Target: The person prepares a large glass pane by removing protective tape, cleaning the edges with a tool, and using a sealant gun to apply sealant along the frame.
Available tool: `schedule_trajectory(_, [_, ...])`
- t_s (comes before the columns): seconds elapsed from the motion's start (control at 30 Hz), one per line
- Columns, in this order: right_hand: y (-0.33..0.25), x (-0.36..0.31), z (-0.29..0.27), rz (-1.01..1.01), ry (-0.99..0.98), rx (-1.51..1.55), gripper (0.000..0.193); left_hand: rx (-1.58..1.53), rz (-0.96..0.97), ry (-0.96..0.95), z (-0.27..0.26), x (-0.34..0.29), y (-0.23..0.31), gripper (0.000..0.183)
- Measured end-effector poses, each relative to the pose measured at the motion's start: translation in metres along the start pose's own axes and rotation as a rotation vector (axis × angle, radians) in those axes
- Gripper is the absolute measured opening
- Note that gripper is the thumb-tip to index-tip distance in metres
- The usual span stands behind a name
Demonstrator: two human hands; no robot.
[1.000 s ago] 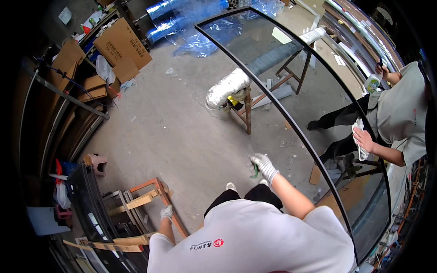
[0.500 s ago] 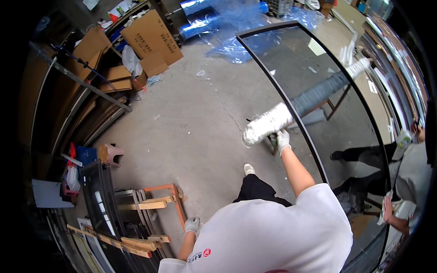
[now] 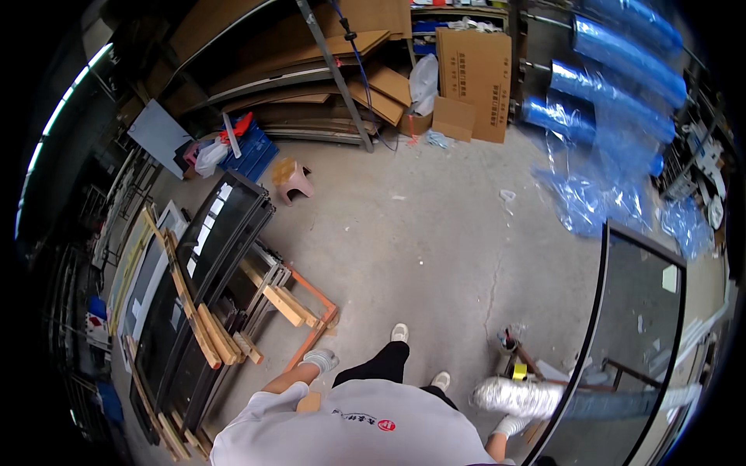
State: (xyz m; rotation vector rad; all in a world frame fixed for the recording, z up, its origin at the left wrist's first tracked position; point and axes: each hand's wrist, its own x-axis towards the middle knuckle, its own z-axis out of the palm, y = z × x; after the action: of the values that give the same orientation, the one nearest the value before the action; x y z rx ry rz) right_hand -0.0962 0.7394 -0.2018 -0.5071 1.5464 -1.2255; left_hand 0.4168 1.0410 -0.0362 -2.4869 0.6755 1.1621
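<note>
My left hand (image 3: 320,359), in a pale knitted glove, is beside the orange metal frame (image 3: 317,335) on the left; its finger pose is unclear and no object shows in it. Down at the lower right, my right hand (image 3: 510,426), also gloved, is just below the silvery wrapped end of a long padded roll (image 3: 519,397). Its fingers are hidden, so whether it grips anything does not show. A tall dark-framed glass panel (image 3: 594,330) stands to the right of that hand. Through its glass the rest of the roll shows.
Dark framed glass panels (image 3: 225,233) lean at the left with wooden strips (image 3: 284,305) beside them. A pink stool (image 3: 295,185) stands beyond. Cardboard sheets (image 3: 474,81) and blue film rolls (image 3: 614,70) are at the back. A small container (image 3: 507,340) stands near the roll.
The view has turned left, so the glass panel and the wrapped roll sit lower and farther right. My right hand now appears low, under the roll's end. The other person is out of view.
</note>
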Motion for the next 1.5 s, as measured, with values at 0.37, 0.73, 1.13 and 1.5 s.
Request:
schedule_trajectory(0.37, [-0.055, -0.068, 0.017, 0.112, 0.879, -1.260, 0.069, 0.146, 0.152, -0.075, -0.167, 0.268, -0.038, 0.050])
schedule_trajectory(0.73, [-0.345, -0.064, 0.093, -0.530, 2.030, -0.559, 0.082, -0.375, 0.361, 0.495, -0.534, 0.484, 0.041, 0.046])
schedule_trajectory(1.13, [-0.282, 0.262, 0.686, -0.605, 0.623, -0.697, 0.048, -0.556, 0.241, 1.002, -0.881, 0.446, 0.081, 0.047])
schedule_trajectory(1.5, [-0.254, 0.098, 1.001, -0.505, -0.510, -0.631, 0.028, -0.943, 0.429, 1.629, -1.279, 0.546, 0.001, 0.055])
